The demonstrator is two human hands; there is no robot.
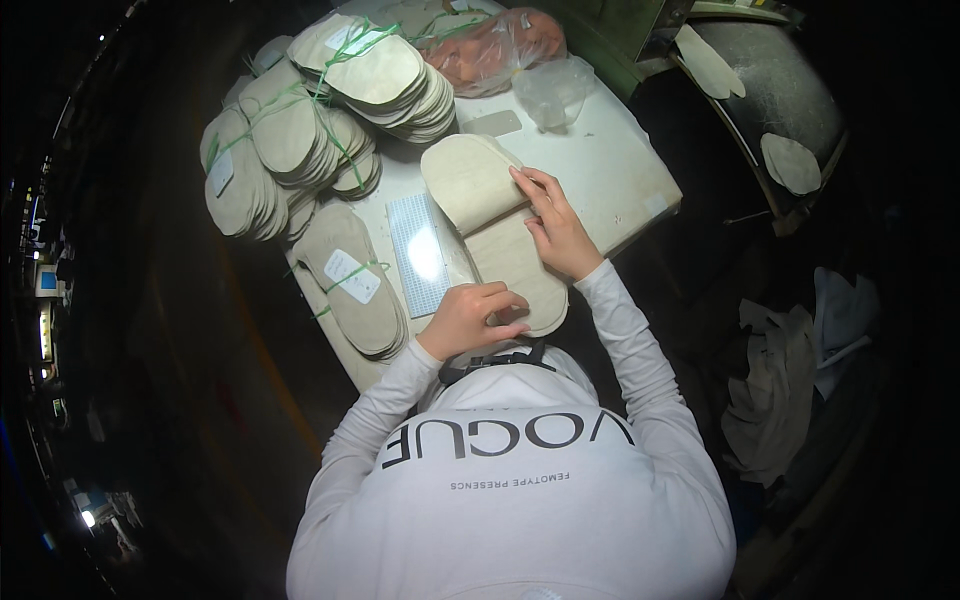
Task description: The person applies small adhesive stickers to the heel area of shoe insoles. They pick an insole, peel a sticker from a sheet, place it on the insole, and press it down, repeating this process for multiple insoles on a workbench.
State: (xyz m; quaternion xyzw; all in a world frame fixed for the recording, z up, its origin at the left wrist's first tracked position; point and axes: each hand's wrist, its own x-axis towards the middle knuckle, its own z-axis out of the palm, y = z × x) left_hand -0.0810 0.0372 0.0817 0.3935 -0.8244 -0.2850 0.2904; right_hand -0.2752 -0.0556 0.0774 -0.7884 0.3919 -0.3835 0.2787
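Observation:
A beige slipper piece (497, 225), sole-shaped with a rounded upper at its far end, lies on the white table (620, 175) in front of me. My right hand (556, 225) rests flat along its right edge, fingers pressing where the upper meets the sole. My left hand (472, 315) is curled at the heel end, fingertips pinching the near edge of the sole. A clear gridded ruler plate (420, 255) lies just left of the slipper.
Several bundles of beige soles (300, 130) tied with green string fill the table's far left; one labelled bundle (350, 280) sits nearer. Clear plastic bags (505, 50) lie at the far edge. Loose soles (790, 160) rest on a dark machine at right; cloth (790, 390) piles below it.

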